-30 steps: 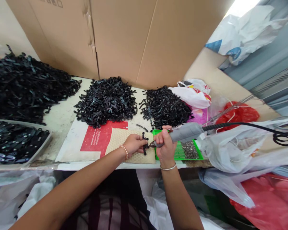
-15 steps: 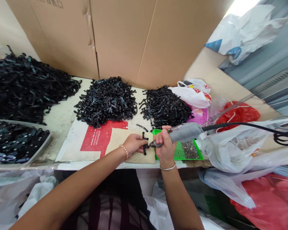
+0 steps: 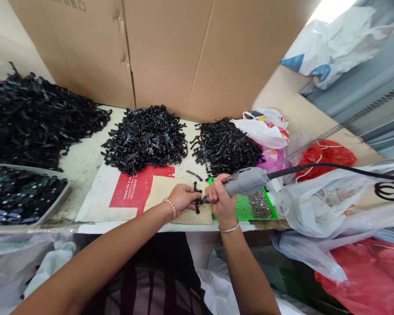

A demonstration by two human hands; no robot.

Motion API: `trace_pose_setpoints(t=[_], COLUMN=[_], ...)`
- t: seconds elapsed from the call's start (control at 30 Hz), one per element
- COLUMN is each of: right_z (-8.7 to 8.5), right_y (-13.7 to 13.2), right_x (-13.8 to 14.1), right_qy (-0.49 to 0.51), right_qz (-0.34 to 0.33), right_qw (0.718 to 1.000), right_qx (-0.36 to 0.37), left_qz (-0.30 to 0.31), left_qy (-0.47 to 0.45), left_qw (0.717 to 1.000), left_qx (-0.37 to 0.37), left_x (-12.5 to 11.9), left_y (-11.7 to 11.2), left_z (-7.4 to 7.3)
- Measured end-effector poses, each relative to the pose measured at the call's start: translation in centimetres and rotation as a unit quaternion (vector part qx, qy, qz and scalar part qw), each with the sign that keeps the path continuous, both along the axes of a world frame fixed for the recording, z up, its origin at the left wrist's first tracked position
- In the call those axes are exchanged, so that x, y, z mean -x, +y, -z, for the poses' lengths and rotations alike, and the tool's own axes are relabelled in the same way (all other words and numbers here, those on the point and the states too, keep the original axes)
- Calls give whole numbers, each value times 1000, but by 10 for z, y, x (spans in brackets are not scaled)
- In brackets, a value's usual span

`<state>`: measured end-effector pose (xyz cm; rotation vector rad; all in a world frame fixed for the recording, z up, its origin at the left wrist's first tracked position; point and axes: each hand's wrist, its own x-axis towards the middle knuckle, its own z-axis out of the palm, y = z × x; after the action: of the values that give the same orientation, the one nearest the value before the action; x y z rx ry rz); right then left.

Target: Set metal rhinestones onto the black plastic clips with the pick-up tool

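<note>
My left hand (image 3: 181,196) pinches a small black plastic part (image 3: 196,197) upright on a beige honeycomb mat (image 3: 162,189) at the table's front edge. My right hand (image 3: 219,199) is wrapped round a grey electric screwdriver (image 3: 246,181), whose tip touches the black part from the right. A black cable (image 3: 331,168) runs from the tool off to the right. Just right of my hands sits a green tray (image 3: 244,207) holding a heap of small silver screws (image 3: 259,203).
Piles of black plastic parts lie behind: a large one (image 3: 36,118) at left, a middle one (image 3: 146,138), a right one (image 3: 226,146). A clear tray (image 3: 19,192) of parts stands at front left. Cardboard walls (image 3: 170,52) rise behind; plastic bags (image 3: 331,201) crowd the right.
My right hand and the screwdriver have shifted slightly left and dipped, bringing the tip closer onto the black part. My left hand has stayed in place.
</note>
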<state>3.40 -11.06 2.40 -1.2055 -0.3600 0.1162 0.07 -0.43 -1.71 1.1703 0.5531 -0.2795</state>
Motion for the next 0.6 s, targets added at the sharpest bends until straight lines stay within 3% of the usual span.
trace_pose_setpoints(t=[0.2, 0.33, 0.4, 0.5, 0.6], right_z=[6, 2, -6, -16, -13], right_y=[2, -2, -9, -25, -39], right_x=[-5, -4, -7, -23, -47], right_qy=[-10, -12, -25, -62, -59], right_qz=[-78, -86, -47, 72, 183], right_qw=[997, 996, 998, 994, 980], right_qx=[-2, -17, -31, -49, -42], left_qz=[-6, 11, 15, 8, 8], left_qy=[-4, -2, 3, 15, 28], left_qw=[1000, 1000, 1000, 1000, 999], left_qx=[0, 12, 22, 24, 20], left_x=[0, 1, 1, 1, 2], left_y=[0, 2, 2, 3, 4], left_z=[4, 0, -3, -8, -14])
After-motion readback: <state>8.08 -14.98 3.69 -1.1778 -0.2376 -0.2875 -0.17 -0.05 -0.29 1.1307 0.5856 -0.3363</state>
